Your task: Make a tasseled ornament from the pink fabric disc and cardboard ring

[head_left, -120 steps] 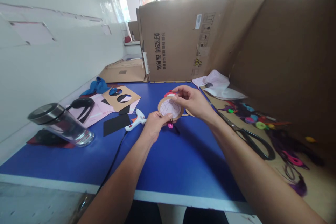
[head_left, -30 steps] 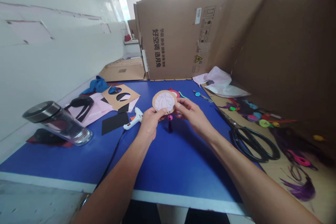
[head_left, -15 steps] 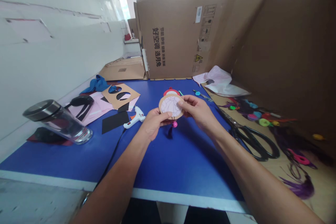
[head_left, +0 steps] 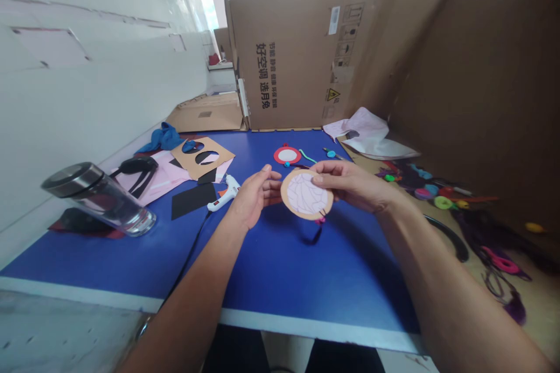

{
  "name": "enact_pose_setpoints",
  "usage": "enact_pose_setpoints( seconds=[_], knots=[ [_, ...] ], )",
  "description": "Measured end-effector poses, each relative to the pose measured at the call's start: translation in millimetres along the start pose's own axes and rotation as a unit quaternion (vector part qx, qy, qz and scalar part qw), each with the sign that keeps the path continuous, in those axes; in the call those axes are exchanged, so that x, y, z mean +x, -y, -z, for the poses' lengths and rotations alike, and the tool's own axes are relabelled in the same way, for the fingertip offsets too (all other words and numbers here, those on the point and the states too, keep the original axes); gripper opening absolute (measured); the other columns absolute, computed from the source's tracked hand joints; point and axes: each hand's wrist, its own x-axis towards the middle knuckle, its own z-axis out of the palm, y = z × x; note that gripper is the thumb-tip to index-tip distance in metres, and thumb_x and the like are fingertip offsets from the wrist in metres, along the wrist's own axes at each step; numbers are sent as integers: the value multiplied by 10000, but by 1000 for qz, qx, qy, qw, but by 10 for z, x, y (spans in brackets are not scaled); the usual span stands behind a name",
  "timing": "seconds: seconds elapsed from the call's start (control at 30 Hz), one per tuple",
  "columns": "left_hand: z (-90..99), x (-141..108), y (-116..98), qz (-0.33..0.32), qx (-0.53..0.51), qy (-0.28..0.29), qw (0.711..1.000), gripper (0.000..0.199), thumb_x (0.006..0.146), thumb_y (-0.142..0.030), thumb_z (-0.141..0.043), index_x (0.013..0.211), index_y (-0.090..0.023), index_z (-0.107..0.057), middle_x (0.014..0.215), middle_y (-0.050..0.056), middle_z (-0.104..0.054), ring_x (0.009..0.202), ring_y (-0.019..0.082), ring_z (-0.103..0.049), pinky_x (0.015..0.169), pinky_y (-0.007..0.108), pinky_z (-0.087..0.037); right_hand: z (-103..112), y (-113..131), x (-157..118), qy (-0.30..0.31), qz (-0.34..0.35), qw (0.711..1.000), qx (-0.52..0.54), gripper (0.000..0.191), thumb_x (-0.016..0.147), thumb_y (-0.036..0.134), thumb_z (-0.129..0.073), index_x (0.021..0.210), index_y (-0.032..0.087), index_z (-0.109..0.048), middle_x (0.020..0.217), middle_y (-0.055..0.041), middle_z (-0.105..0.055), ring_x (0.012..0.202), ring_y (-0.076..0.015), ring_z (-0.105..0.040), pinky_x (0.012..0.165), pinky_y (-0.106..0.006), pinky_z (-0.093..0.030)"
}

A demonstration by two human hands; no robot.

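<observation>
Pinched in my right hand (head_left: 350,182) is a round tan disc with a white patterned face, a paper ornament (head_left: 306,193) by its look. From its lower edge hang a pink bead (head_left: 321,221) and a dark tassel (head_left: 313,238). Just left of the disc my left hand (head_left: 257,193) is open, fingers apart, touching nothing I can see. Behind the disc a red-rimmed round ornament (head_left: 287,155) with a white middle lies on the blue table (head_left: 280,280), a blue bead (head_left: 287,164) at its lower edge.
To the left lie a white glue gun (head_left: 224,193), black paper (head_left: 192,201), a cut-out tan card (head_left: 203,158) and a clear bottle (head_left: 102,198). On the right are scissors (head_left: 450,236), partly behind my forearm, and tassels (head_left: 485,227). A large cardboard box (head_left: 301,64) stands behind.
My left hand has let go of the disc and opened. My right hand has moved the disc right and nearer, tilting it, so the red-rimmed ornament behind shows fully.
</observation>
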Motion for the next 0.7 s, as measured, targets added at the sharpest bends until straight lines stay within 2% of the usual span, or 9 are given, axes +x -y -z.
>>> enact_pose_setpoints(
  seconds=[0.13, 0.23, 0.4, 0.57, 0.7],
  knots=[
    [33, 28, -5, -14, 8, -40, 999, 486, 800, -631, -806, 942, -176, -709, 856, 94, -786, 723, 187, -722, 693, 302, -550, 27, -55, 3, 40, -23, 999, -23, 419, 738, 504, -912, 967, 188, -759, 797, -23, -713, 620, -123, -568, 521, -244, -367],
    [71, 61, -4, -39, 17, -87, 995, 421, 825, -570, -796, 945, -176, -708, 889, 102, -794, 759, 186, -729, 704, 292, -541, -16, -193, 107, 61, -35, 995, -77, 413, 738, 516, -899, 932, 181, -755, 756, 2, -681, 596, -107, -529, 519, -243, -355],
    [87, 82, -26, -63, 15, -132, 989, 310, 846, -466, -771, 927, -175, -701, 887, 92, -791, 734, 166, -712, 685, 274, -527, -85, -464, 336, 27, -44, 991, -120, 415, 695, 532, -890, 827, 181, -713, 654, 44, -611, 561, -91, -483, 516, -238, -353],
    [43, 64, -39, -58, 16, -136, 989, 260, 818, -409, -780, 907, -178, -701, 868, 89, -787, 713, 165, -701, 666, 275, -519, -92, -696, 521, -19, 11, 990, -138, 394, 694, 525, -871, 805, 192, -692, 646, 39, -618, 564, -104, -493, 521, -246, -375],
    [25, 59, -32, -57, 15, -135, 989, 217, 803, -359, -774, 904, -180, -705, 859, 83, -784, 693, 158, -689, 660, 276, -516, -123, -772, 596, -46, 36, 986, -155, 360, 722, 516, -842, 760, 209, -657, 620, 39, -595, 552, -121, -512, 529, -266, -396]
  ],
)
